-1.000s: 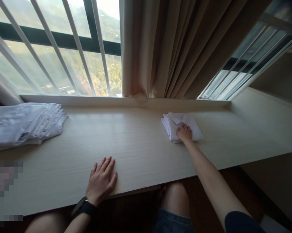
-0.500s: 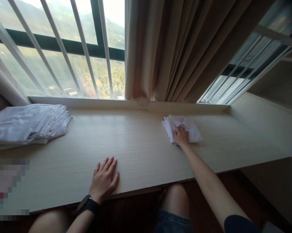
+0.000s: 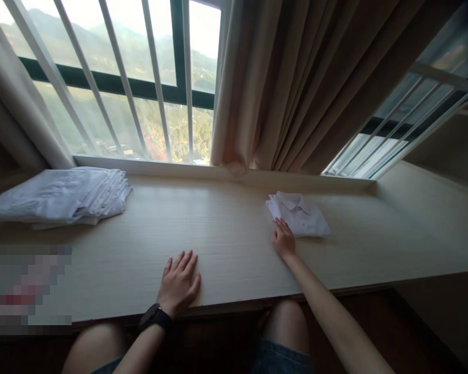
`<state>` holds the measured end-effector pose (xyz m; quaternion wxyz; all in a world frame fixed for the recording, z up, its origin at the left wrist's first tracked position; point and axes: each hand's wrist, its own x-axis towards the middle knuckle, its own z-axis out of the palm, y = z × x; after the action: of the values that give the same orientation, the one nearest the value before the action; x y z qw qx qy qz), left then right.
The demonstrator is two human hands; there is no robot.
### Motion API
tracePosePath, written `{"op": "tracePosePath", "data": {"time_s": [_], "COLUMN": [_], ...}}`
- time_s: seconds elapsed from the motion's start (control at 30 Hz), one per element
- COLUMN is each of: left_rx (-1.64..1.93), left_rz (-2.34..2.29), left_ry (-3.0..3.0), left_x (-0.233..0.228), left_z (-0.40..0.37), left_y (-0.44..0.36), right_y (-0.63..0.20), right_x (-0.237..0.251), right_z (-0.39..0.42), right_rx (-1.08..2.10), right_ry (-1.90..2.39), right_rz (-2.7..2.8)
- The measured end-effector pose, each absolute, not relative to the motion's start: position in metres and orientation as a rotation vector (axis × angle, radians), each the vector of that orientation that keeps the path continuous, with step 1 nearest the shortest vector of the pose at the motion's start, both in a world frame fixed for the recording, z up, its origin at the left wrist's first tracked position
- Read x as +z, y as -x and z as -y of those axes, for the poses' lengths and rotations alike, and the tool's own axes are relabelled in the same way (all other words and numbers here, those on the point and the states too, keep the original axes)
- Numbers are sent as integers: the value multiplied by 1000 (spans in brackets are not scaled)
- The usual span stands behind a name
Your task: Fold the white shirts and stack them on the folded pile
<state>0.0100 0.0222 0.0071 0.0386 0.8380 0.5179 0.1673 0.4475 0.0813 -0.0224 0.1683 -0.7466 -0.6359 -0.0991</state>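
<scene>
The fingers point(image 3: 282, 224) of the right hand point(image 3: 283, 240) were extended and close together, touching the near left edge of a folded white shirt point(image 3: 310, 221) right of the frame's centre. Whether they pinched its cloth or merely rested against it, I could not tell. The shirt lay flat on a pale table point(image 3: 226, 239), its collar point(image 3: 294, 201) toward the top of the frame, with several thin layers fanned out along its left side.

The left hand point(image 3: 179, 285) lay palm down on the bare tabletop, below and left of the frame's centre, well apart from the shirt. Its fingers were released, straight and slightly spread, with nothing in them. A black watch point(image 3: 151, 316) circled that wrist.

At the left of the frame a thick pile of white clothes point(image 3: 70, 195) lay on the table, its layered edges facing right. Below it, at the lower left, a pixelated patch point(image 3: 27, 285) hid whatever was beneath. A barred window point(image 3: 144, 117) filled the upper left, looking out on hazy hills, and a brown curtain point(image 3: 315, 88) hung right of it. Another window point(image 3: 379, 153) showed at the upper right. Along the bottom, two knees point(image 3: 286, 324) and denim shorts point(image 3: 284, 356) appeared at the table's near edge.
</scene>
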Motion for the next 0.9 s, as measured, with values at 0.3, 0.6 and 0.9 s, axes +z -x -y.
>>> {"op": "tracePosePath", "data": {"time_s": [0.3, 0.6, 0.9], "left_rx": [559, 722, 488], "left_rz": [-1585, -2464, -2424], "left_ry": [-2410, -2240, -2322], "left_x": [17, 94, 118], "left_z": [-13, -166, -269], "left_y": [-6, 168, 311], "right_y": [-377, -386, -392], "right_x": [-59, -76, -77], "right_z": [-78, -83, -85], "right_rx": [-79, -255, -212], "right_ry": [2042, 1867, 1856], "right_rz": [1999, 1960, 1960]}}
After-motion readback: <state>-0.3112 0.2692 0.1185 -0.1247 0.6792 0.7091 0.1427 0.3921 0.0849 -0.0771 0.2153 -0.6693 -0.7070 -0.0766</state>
